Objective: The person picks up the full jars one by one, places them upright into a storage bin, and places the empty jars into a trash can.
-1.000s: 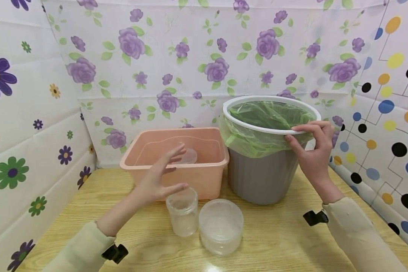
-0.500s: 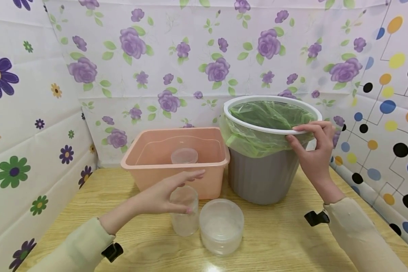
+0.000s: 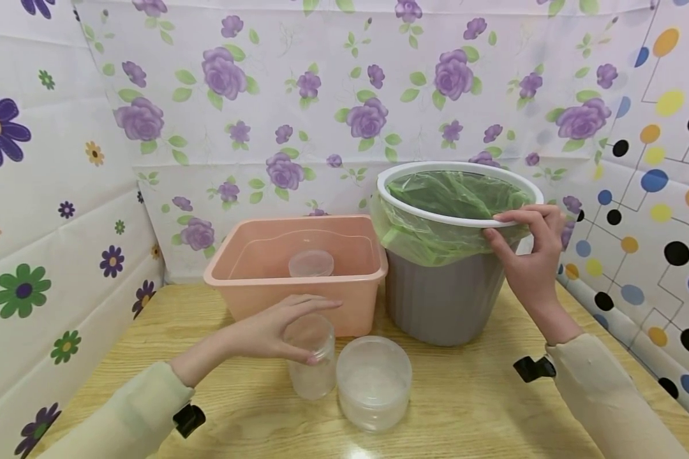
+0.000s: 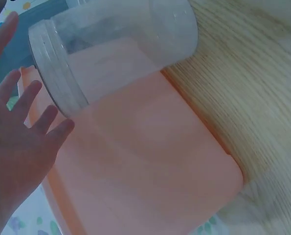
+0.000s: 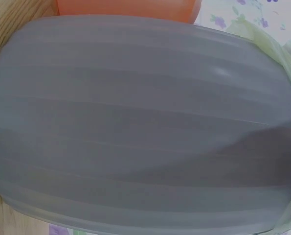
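My left hand [image 3: 268, 330] is spread around the mouth of a clear plastic jar [image 3: 312, 376], thumb in front and fingers behind. The left wrist view shows the fingers [image 4: 24, 100] apart and fairly straight, right at the rim of the jar [image 4: 121, 49]. A wider clear round container [image 3: 374, 386] stands just right of the jar. My right hand [image 3: 531, 255] pinches the white rim of a grey trash can [image 3: 444, 299], thumb below and fingers on top. Over that rim folds a green plastic bag [image 3: 436, 245]. Ribbed grey wall [image 5: 145, 112] fills most of the right wrist view.
Behind the jar sits a pink plastic basin [image 3: 224, 268], close against the trash can. A clear round container [image 3: 311, 263] is inside it. Flowered and dotted cloth walls enclose the wooden table [image 3: 465, 408] at the back and sides.
My left hand has come down and toward me from over the basin's front to the jar's mouth. The right hand stays on the trash can's rim.
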Demonstrator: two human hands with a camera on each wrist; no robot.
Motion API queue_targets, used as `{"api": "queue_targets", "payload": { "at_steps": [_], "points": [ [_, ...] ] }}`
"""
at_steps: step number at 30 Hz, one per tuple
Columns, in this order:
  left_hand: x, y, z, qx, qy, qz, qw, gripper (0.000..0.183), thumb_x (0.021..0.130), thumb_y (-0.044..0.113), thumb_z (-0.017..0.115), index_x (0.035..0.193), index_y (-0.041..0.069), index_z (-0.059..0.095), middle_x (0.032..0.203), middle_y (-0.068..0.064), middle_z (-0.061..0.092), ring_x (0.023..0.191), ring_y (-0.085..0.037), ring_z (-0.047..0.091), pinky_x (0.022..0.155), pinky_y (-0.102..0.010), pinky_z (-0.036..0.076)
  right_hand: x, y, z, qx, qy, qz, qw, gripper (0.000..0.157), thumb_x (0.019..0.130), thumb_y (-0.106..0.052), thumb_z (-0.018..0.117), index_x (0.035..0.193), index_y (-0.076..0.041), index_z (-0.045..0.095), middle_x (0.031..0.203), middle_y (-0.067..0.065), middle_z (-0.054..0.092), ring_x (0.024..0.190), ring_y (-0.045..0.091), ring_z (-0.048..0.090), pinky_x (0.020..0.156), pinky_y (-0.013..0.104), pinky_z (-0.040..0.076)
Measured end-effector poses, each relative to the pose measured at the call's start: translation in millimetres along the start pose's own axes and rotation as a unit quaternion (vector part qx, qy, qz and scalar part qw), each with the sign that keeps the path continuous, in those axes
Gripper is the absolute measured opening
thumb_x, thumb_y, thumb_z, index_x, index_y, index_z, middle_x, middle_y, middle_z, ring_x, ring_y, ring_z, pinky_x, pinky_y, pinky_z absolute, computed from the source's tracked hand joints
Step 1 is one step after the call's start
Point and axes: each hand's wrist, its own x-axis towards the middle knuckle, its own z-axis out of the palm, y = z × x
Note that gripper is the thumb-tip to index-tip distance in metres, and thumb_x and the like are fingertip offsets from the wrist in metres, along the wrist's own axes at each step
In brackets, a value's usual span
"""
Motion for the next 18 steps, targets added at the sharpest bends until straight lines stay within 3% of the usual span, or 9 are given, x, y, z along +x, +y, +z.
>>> {"api": "queue_targets", "payload": {
  "at_steps": [7, 18],
  "points": [
    [0.3, -8.5, -2.5, -0.002, -0.019, 0.000, 0.9998, 0.086, 0.082, 0.043, 0.078, 0.153, 0.023, 0.036, 0.158, 0.002, 0.037, 0.147, -0.022, 0.034, 0.119, -0.051, 0.033, 0.8, -3.5, 1.3, 0.006, 0.003, -0.003, 1.000, 0.035, 0.082, -0.021, 0.080, 0.095, 0.009, 0.068, 0.107, -0.023, 0.050, 0.111, 0.004, 0.038, 0.100, 0.027, 0.027],
    [1.9, -9.9, -5.2, -0.016, -0.040, -0.025, 0.9987, 0.088, 0.078, 0.038, 0.083, 0.152, 0.027, 0.037, 0.156, 0.005, 0.040, 0.145, -0.019, 0.038, 0.119, -0.047, 0.035, 0.4, -1.1, 1.3, 0.002, 0.005, -0.003, 1.000, 0.034, 0.081, -0.020, 0.080, 0.095, 0.009, 0.068, 0.108, -0.023, 0.050, 0.111, 0.004, 0.038, 0.100, 0.027, 0.026]
  ]
}}
